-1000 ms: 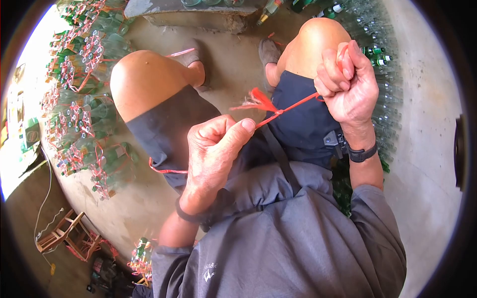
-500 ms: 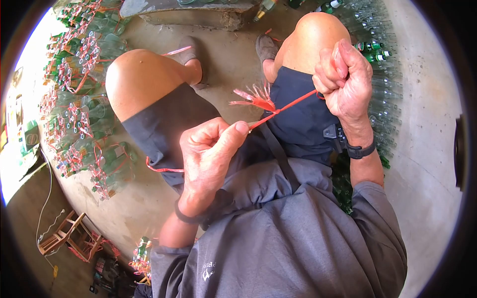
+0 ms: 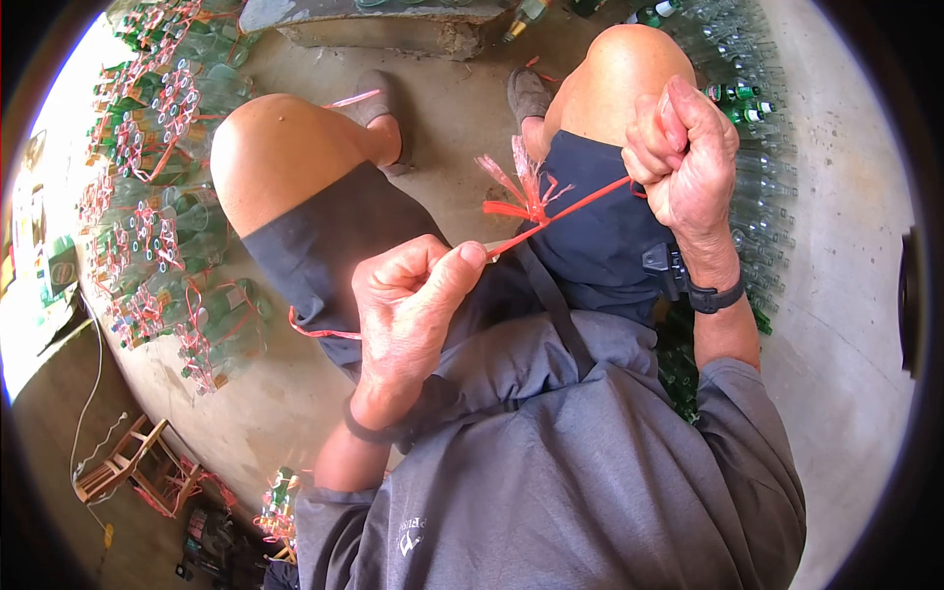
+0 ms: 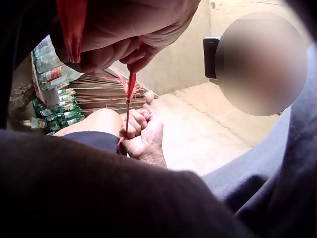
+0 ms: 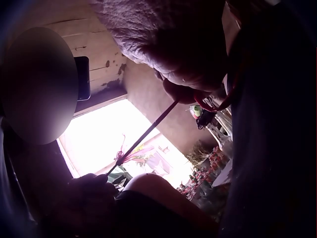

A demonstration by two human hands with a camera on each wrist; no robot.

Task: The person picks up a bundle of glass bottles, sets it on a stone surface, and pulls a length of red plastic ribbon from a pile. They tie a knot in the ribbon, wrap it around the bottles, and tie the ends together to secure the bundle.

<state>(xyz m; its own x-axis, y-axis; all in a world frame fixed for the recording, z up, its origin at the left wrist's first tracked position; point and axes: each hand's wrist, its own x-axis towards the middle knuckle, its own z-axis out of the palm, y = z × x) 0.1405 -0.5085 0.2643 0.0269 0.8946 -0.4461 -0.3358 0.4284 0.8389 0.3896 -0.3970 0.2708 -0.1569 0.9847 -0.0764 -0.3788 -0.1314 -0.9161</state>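
Note:
A red plastic string runs taut between the two hands, above the lap. Near its middle is a knot with frayed ends that fan upward. My left hand pinches one end between thumb and curled forefinger; a tail of the string hangs past this hand beside the left thigh. The other end is gripped in the fist of my right hand, over the right thigh. In the left wrist view, the string stretches from the left fingers to the right fist, and a red loop shows below that fist.
Bundles of glass bottles bound with red string stand on the left. More bottles line the right wall. A stone slab lies ahead of the feet, and a small wooden stool is at lower left.
Both hands have shifted slightly left in the head view, the string still taut between them. The frayed ends at the knot have swung from pointing left to pointing up.

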